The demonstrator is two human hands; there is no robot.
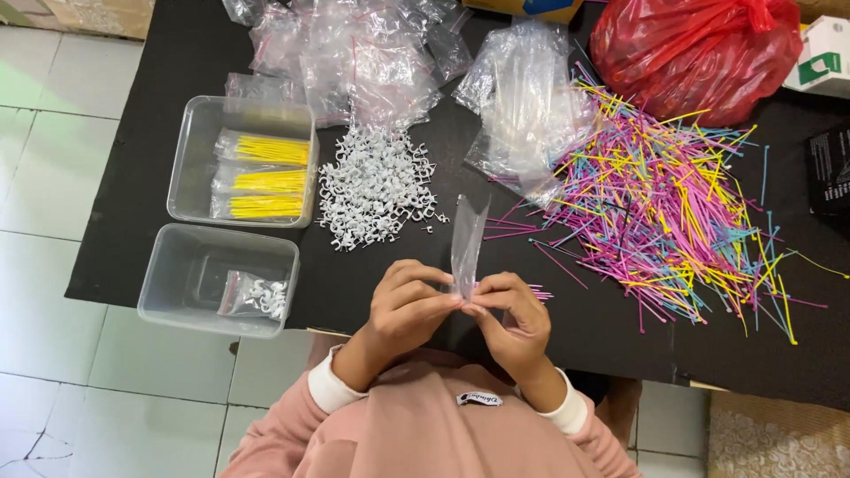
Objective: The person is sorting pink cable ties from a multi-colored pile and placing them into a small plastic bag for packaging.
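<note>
Where the black desk (620,345) spreads widest, a red bag (699,53) sits at its far right corner, with a loose heap of coloured cable ties (673,212) fanned out below it. Crumpled clear bags (372,53) lie at the far edge, and a mound of white cable clips (376,186) lies just below them. Two clear tubs stand on the left: the far tub (190,168) holds packets of yellow ties (266,181), the near tub (159,283) one small packet of clips (257,296). Near the front edge, the left hand (403,310) and right hand (513,323) meet, each grip pinched narrow on the bottom end of a slim clear bag (467,239), which rises upright above the fingertips.
</note>
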